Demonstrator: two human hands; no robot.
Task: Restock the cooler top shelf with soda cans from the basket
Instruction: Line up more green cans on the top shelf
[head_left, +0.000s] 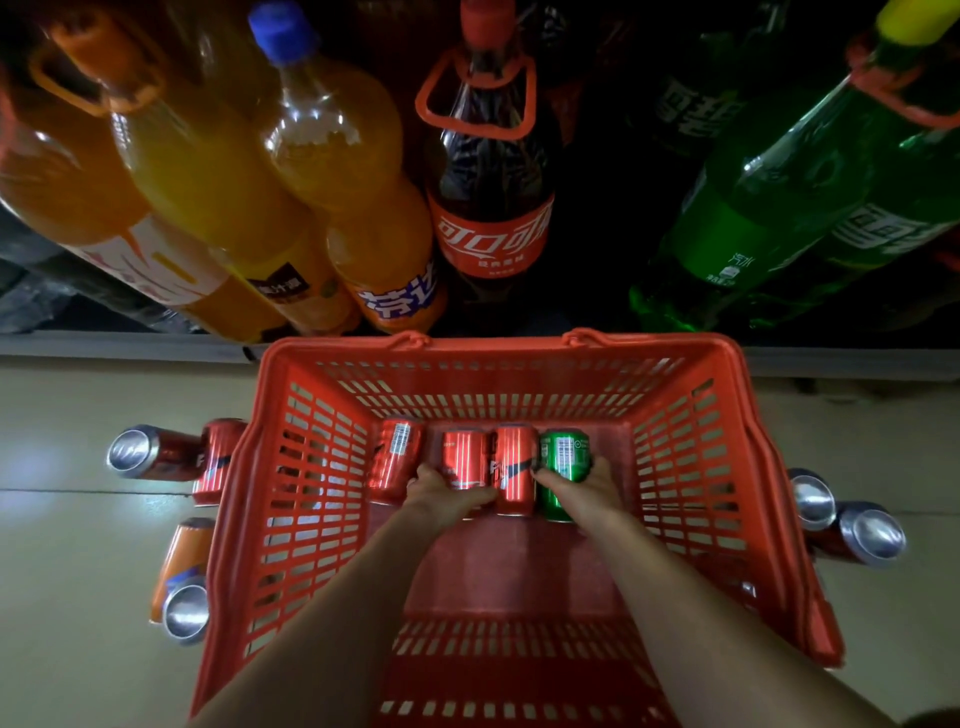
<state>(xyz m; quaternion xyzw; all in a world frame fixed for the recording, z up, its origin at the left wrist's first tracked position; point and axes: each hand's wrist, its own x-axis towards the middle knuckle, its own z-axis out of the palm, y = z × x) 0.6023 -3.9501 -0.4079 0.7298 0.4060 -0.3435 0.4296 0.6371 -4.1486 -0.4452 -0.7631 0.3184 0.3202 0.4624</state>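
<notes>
Both bare forearms reach down into the red plastic basket (291, 467) standing on the pale floor (78, 675). The left hand (441, 493) curls round a red cola can (465, 462) lying second in a row of four on the basket bottom; its fingers wrap the can's near end. The right hand (582, 486) grasps the green soda can (563, 465) at the right end of that row, thumb and fingers clamped on its sides. Between the two held cans lies another red can (514, 462), touching both, and a fourth red can (395, 457) lies tilted at the row's left end.

Outside the basket, on the floor to its left, an orange can (179, 577) lies near, and two red cans (171, 457) lie farther up. To the basket's right lie two more cans (852, 525), silver ends up.

Beyond the basket's far rim, large bottles stand in the dark cooler: orange soda bottles (332, 171) at left, a cola bottle (491, 182) with a red carry handle in the middle, green bottles (789, 197) at right
</notes>
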